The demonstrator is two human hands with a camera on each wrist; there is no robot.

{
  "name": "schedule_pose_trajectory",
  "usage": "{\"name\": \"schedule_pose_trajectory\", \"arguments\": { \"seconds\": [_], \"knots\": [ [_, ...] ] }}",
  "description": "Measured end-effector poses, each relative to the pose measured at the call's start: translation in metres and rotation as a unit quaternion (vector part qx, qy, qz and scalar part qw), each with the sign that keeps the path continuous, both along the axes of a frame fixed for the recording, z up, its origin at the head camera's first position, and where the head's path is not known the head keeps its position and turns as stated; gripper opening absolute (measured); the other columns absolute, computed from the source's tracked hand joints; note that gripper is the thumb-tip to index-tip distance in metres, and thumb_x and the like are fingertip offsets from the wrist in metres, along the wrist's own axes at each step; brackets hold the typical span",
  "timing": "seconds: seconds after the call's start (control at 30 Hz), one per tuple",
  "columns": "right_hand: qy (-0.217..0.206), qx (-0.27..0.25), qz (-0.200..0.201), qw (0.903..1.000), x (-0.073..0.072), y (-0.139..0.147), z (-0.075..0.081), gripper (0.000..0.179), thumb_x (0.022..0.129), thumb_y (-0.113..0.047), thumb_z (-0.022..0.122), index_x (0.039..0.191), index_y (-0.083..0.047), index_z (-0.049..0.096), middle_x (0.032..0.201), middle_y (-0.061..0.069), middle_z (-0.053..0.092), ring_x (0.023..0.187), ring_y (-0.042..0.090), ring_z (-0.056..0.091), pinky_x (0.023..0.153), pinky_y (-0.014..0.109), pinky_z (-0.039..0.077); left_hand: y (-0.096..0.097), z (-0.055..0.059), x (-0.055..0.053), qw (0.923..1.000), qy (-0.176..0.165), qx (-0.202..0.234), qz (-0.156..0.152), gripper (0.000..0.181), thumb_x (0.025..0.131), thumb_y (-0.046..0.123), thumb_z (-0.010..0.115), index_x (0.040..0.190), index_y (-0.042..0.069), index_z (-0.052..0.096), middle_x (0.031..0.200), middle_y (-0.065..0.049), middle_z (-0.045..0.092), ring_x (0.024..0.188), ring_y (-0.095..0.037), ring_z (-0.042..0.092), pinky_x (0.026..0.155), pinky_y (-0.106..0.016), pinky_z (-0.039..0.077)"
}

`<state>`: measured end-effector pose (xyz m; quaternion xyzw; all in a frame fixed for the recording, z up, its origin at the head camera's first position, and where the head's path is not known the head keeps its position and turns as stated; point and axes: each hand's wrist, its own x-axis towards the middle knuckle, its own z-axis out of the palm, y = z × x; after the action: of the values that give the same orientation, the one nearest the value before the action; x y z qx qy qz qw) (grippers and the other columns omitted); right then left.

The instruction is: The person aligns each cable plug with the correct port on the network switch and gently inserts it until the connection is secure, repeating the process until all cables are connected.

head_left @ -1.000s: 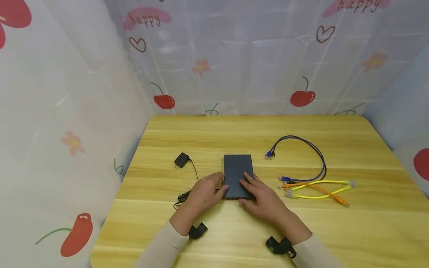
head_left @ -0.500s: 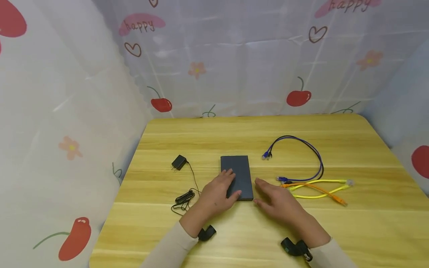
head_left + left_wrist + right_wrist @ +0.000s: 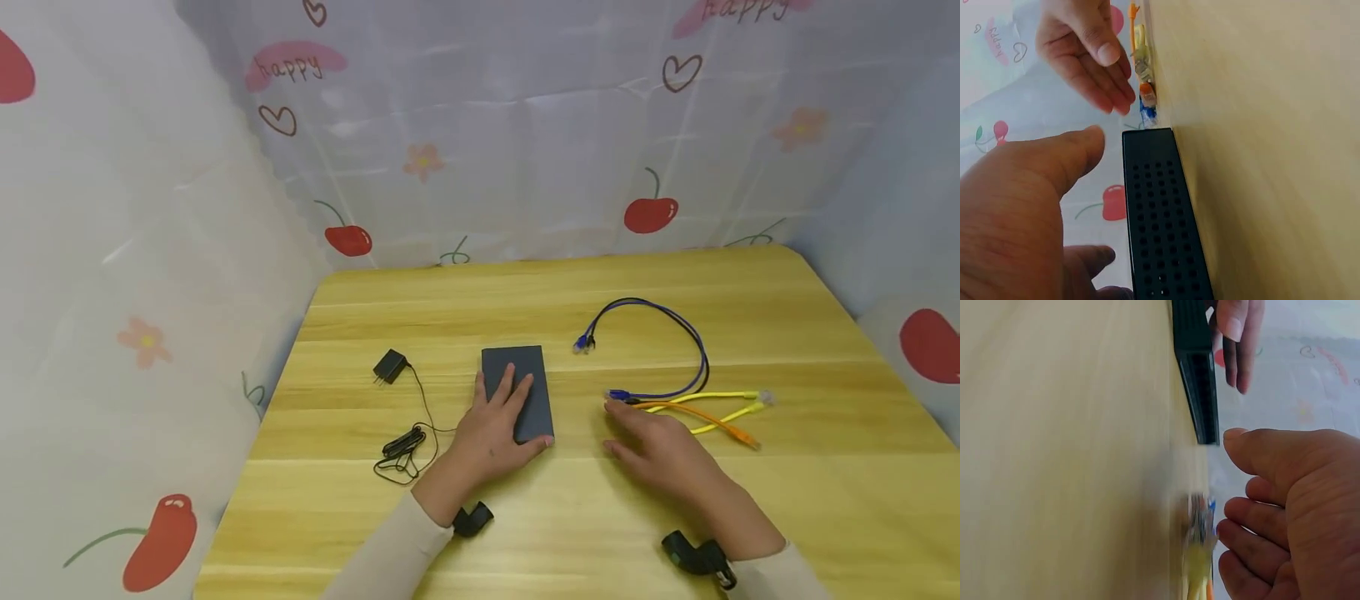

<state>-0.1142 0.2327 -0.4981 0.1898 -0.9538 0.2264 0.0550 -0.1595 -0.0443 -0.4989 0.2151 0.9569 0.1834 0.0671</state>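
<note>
A flat dark network switch point(image 3: 534, 408) lies on the table in the head view; vent holes line its near side in the left wrist view, and a row of ports shows on its side point(image 3: 1202, 394) in the right wrist view. My left hand point(image 3: 489, 432) rests over its top with straight, spread fingers, thumb at the near right corner. To the right, my right hand point(image 3: 667, 454) hovers beside the network cables, fingers loosely bent and holding nothing. Those cables are orange point(image 3: 708, 412), yellow point(image 3: 742, 395), blue point(image 3: 697, 337) and black; the hand hides some of their ends.
Left of the switch lies a black power adapter point(image 3: 390, 367) with its bundled cord point(image 3: 403, 442), which runs towards the left hand. A patterned curtain point(image 3: 480, 150) stands behind the wooden table point(image 3: 450, 308) and along its sides.
My right hand has left the switch and moved right to the cables. My left hand has shifted from the switch's left edge onto its top. The head view has turned slightly right.
</note>
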Motion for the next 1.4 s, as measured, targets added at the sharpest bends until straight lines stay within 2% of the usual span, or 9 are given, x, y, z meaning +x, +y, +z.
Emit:
{"name": "schedule_pose_trajectory", "arguments": {
  "seconds": [0.2, 0.5, 0.67, 0.8, 1.17, 1.3, 1.4],
  "knots": [
    [0.020, -0.010, -0.003, 0.9997, 0.003, 0.014, -0.002, 0.049, 0.087, -0.024, 0.078, 0.132, -0.010, 0.067, 0.123, 0.010, 0.071, 0.105, 0.031, 0.070, 0.087, 0.049, 0.054, 0.006, -0.002, -0.003, 0.9992, -0.013, -0.036, 0.011, 0.096, 0.083, 0.079, 0.052, 0.160, 0.037, 0.015, 0.168, 0.001, -0.004, 0.149, -0.048, -0.012, 0.108, -0.062, 0.034],
    [0.040, -0.018, -0.018, 0.9989, 0.011, 0.033, 0.000, 0.042, 0.084, -0.018, 0.080, 0.126, -0.013, 0.071, 0.128, 0.010, 0.068, 0.116, 0.030, 0.066, 0.091, 0.050, 0.053, 0.017, -0.006, -0.004, 0.9972, -0.023, -0.068, 0.021, 0.102, 0.077, 0.086, 0.049, 0.160, 0.040, 0.012, 0.168, -0.003, -0.005, 0.150, -0.044, -0.015, 0.110, -0.069, 0.024],
    [0.058, -0.010, -0.008, 0.9982, 0.008, 0.039, -0.001, 0.041, 0.083, -0.015, 0.080, 0.124, -0.012, 0.072, 0.123, 0.010, 0.071, 0.112, 0.030, 0.068, 0.089, 0.049, 0.054, 0.022, -0.006, -0.005, 0.9970, -0.019, -0.068, 0.032, 0.097, 0.082, 0.080, 0.053, 0.160, 0.038, 0.014, 0.169, -0.003, -0.002, 0.151, -0.043, -0.013, 0.109, -0.070, 0.023],
    [0.063, 0.000, 0.003, 0.9980, 0.006, 0.041, -0.005, 0.041, 0.084, -0.016, 0.080, 0.123, -0.010, 0.073, 0.125, 0.011, 0.070, 0.111, 0.032, 0.068, 0.087, 0.049, 0.054, 0.026, -0.006, -0.005, 0.9966, -0.015, -0.072, 0.035, 0.093, 0.085, 0.074, 0.054, 0.160, 0.037, 0.016, 0.169, -0.004, 0.001, 0.151, -0.043, -0.011, 0.108, -0.070, 0.024],
    [0.064, -0.024, 0.011, 0.9976, 0.001, 0.042, -0.017, 0.038, 0.083, -0.012, 0.079, 0.121, -0.008, 0.074, 0.133, 0.013, 0.064, 0.120, 0.033, 0.062, 0.089, 0.048, 0.053, 0.030, -0.006, -0.005, 0.9986, -0.002, -0.040, 0.034, 0.097, 0.080, 0.067, 0.062, 0.160, 0.028, 0.024, 0.168, -0.001, 0.010, 0.153, -0.039, -0.006, 0.108, -0.068, 0.027],
    [0.077, -0.028, 0.016, 0.9965, 0.000, 0.041, -0.020, 0.036, 0.083, -0.009, 0.078, 0.119, -0.008, 0.075, 0.132, 0.013, 0.065, 0.119, 0.033, 0.063, 0.088, 0.047, 0.054, 0.029, -0.005, -0.004, 0.9990, -0.001, -0.031, 0.033, 0.098, 0.079, 0.066, 0.064, 0.160, 0.026, 0.024, 0.168, -0.001, 0.011, 0.153, -0.038, -0.006, 0.108, -0.067, 0.027],
    [0.107, -0.024, 0.021, 0.9938, 0.001, 0.041, -0.021, 0.036, 0.081, -0.009, 0.079, 0.117, -0.008, 0.076, 0.127, 0.012, 0.068, 0.115, 0.031, 0.066, 0.085, 0.046, 0.055, 0.029, -0.005, -0.005, 0.9990, -0.001, -0.030, 0.034, 0.099, 0.079, 0.066, 0.064, 0.160, 0.026, 0.024, 0.168, 0.000, 0.011, 0.153, -0.037, -0.006, 0.109, -0.067, 0.026]
  ]
}}
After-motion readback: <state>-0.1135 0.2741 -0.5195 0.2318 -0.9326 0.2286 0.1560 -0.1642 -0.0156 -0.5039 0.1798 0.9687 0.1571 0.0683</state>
